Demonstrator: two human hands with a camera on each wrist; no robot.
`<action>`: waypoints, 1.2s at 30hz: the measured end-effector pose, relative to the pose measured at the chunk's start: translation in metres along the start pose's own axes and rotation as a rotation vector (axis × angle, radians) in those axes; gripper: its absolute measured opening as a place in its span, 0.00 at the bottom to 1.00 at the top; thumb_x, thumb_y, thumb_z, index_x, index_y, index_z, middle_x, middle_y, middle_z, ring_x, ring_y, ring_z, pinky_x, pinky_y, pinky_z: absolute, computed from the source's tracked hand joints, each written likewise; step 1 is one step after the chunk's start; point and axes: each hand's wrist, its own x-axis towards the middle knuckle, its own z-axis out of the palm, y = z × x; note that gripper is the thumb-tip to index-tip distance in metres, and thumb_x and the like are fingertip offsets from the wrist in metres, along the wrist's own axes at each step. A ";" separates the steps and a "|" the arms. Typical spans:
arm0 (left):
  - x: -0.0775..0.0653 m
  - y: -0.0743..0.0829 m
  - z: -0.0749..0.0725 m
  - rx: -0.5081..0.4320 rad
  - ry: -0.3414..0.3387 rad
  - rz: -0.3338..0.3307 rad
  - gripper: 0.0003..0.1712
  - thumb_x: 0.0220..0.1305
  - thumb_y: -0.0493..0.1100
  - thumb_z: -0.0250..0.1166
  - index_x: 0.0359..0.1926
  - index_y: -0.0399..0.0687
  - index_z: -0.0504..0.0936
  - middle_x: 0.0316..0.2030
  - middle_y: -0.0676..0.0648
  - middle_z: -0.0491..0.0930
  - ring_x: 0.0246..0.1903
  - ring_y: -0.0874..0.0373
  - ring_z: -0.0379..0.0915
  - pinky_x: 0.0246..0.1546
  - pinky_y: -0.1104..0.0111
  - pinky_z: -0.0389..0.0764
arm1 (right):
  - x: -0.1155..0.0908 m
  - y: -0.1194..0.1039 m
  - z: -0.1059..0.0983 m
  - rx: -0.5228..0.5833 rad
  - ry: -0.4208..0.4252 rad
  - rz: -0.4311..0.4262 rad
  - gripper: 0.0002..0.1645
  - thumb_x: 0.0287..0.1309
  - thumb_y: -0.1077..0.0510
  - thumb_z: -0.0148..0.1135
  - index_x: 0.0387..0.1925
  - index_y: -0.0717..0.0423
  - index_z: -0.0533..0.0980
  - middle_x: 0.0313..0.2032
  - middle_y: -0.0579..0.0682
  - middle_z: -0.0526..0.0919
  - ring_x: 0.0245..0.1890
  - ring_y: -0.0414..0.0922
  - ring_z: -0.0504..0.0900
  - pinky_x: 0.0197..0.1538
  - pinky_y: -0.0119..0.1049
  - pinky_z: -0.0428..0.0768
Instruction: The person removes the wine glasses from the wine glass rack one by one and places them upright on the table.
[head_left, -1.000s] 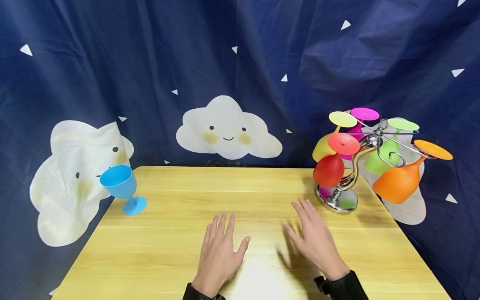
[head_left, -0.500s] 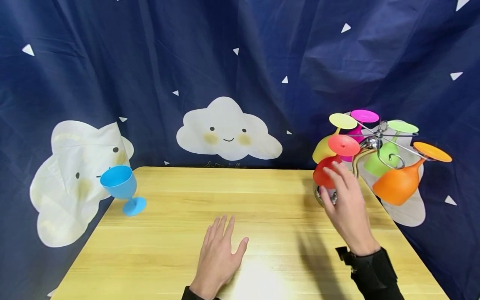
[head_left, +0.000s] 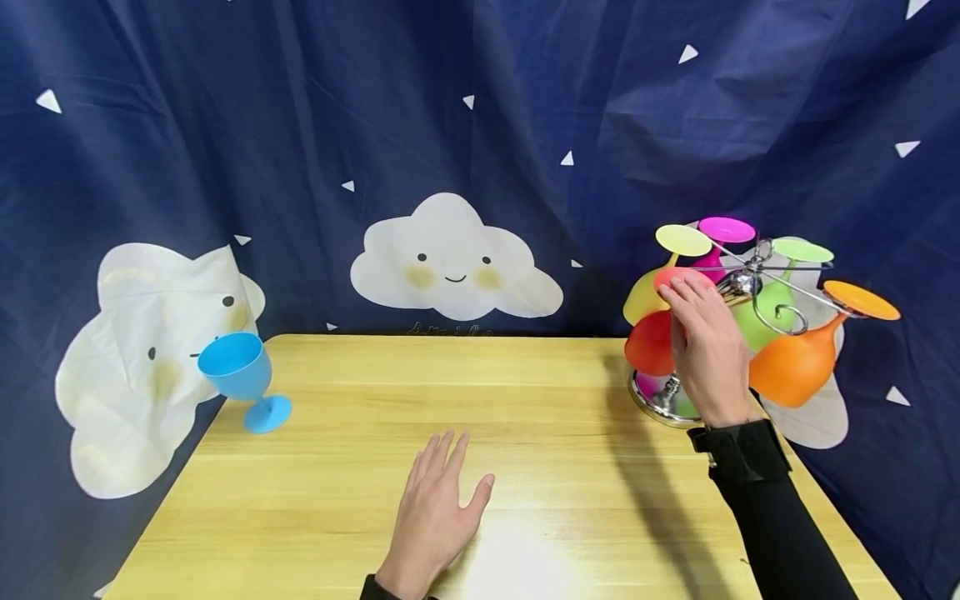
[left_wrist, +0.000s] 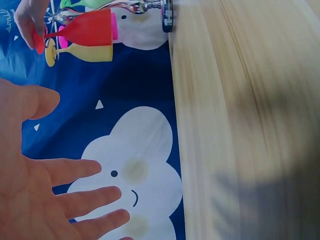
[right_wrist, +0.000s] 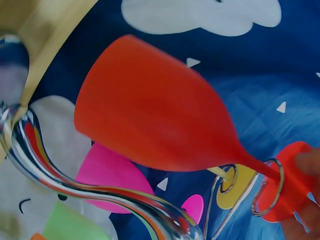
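Observation:
My right hand (head_left: 708,354) has its fingers at the foot of a red wine goblet (right_wrist: 155,110). In the right wrist view, the fingertips (right_wrist: 307,162) pinch the edge of that foot. The goblet hangs upside down, its stem in a wire loop (right_wrist: 267,187) of a chrome rack (head_left: 757,271). Yellow (head_left: 647,292), magenta (head_left: 716,260), green (head_left: 772,315) and orange (head_left: 798,367) goblets also hang there. My left hand (head_left: 435,517) is held low over the wooden table (head_left: 450,392), fingers straight and spread, holding nothing.
At the table's far left stands an upright blue goblet (head_left: 240,371). The rack's round chrome base (head_left: 660,408) rests near the right back corner. A dark blue curtain (head_left: 420,83) with white clouds hangs behind the table.
My right hand has moved right and up from over the table to the red goblet's foot and taken hold of it. The left hand stays nearly still.

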 end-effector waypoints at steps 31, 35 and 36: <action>-0.006 0.008 0.014 -0.046 -0.024 0.007 0.40 0.72 0.64 0.57 0.73 0.43 0.69 0.72 0.36 0.65 0.74 0.37 0.55 0.74 0.42 0.55 | 0.031 0.015 0.015 -0.040 0.053 0.061 0.22 0.65 0.75 0.57 0.56 0.60 0.83 0.53 0.59 0.86 0.58 0.58 0.82 0.69 0.47 0.73; -0.007 0.010 0.016 -0.045 -0.018 0.018 0.39 0.72 0.64 0.57 0.72 0.43 0.70 0.72 0.37 0.66 0.74 0.38 0.56 0.74 0.43 0.56 | 0.036 0.020 0.013 -0.059 0.050 0.084 0.22 0.65 0.77 0.56 0.55 0.60 0.83 0.53 0.60 0.86 0.57 0.59 0.83 0.66 0.51 0.75; -0.007 0.010 0.016 -0.044 -0.016 0.020 0.39 0.72 0.63 0.57 0.72 0.43 0.71 0.72 0.37 0.66 0.74 0.38 0.56 0.74 0.43 0.56 | 0.036 0.021 0.012 -0.068 0.044 0.086 0.23 0.64 0.77 0.56 0.55 0.60 0.83 0.53 0.60 0.86 0.57 0.59 0.83 0.66 0.52 0.75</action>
